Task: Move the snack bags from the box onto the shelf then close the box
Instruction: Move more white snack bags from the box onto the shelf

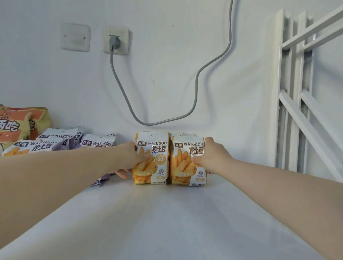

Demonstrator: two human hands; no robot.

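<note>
Well along, I judge: left grip point(130, 157) clasps the left orange bag point(153, 170) and right grip point(210, 157) the right orange bag point(183, 172), upright and touching at the shelf's point(159, 221) back edge beside shelved purple bags point(95, 143); the box, unseen, presumably awaits closing.

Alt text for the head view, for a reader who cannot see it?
The left hand grips the left orange bag and the right hand the right orange bag, both upright, side by side on a white shelf by the wall. Purple snack bags lie further left.
</note>
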